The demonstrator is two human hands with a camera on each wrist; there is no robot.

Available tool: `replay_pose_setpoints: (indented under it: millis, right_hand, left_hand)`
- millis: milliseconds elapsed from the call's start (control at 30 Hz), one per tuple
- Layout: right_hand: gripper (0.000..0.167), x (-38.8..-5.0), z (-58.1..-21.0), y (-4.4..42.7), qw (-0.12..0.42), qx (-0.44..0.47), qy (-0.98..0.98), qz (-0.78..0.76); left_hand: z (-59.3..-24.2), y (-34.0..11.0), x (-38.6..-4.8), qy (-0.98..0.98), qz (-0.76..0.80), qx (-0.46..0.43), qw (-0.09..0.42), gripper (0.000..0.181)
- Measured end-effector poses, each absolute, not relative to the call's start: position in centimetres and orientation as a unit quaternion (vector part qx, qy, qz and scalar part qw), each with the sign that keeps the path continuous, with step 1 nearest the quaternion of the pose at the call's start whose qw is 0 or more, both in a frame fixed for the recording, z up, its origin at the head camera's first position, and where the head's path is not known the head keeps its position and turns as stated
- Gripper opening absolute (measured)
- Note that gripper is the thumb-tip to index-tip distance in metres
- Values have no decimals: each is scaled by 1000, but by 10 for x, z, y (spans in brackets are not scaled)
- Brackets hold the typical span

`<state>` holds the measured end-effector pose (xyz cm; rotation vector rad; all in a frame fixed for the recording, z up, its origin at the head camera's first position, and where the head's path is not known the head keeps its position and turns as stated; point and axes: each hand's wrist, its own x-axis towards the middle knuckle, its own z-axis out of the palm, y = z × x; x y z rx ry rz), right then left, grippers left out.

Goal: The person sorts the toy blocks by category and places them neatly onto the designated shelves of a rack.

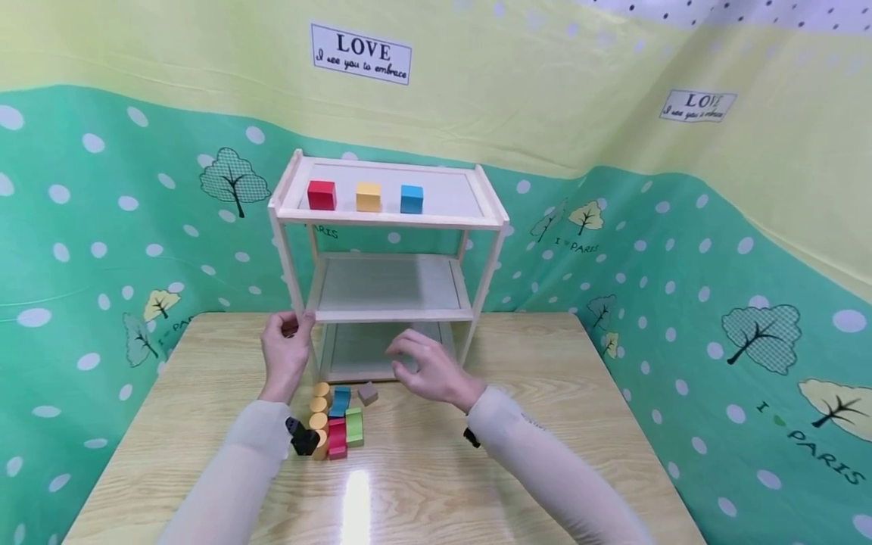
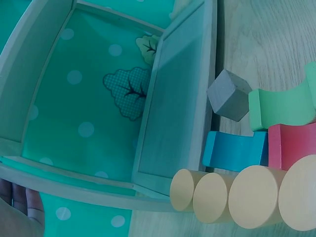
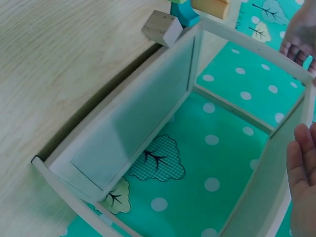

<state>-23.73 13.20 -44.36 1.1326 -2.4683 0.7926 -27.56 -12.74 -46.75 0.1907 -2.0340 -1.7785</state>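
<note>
A wooden rack (image 1: 388, 316) stands ahead on the table (image 1: 545, 378), long side crosswise. The left hand (image 1: 284, 354), nearer, is beside the rack's left post (image 1: 286, 257), grip impossible to tell; the right hand (image 1: 434, 369), loose and empty, hovers in front.

- Counter (image 1: 545, 356): pale wood grain, glare streak (image 1: 356, 507).
- Backdrop cloth (image 1: 518, 98): yellow above, white-spotted green below.
- Two LOVE panels (image 1: 361, 54) on yellow; printed trees (image 1: 761, 337) on green.
</note>
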Motion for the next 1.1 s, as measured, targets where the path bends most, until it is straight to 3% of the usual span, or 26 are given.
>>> replay_pose_setpoints:
  millis: [1100]
  right_hand:
    - [18,-241,-497,118,69,342,-903,252]
  left_hand:
    - [-468,-126,-277,-732,-643,69,215,41]
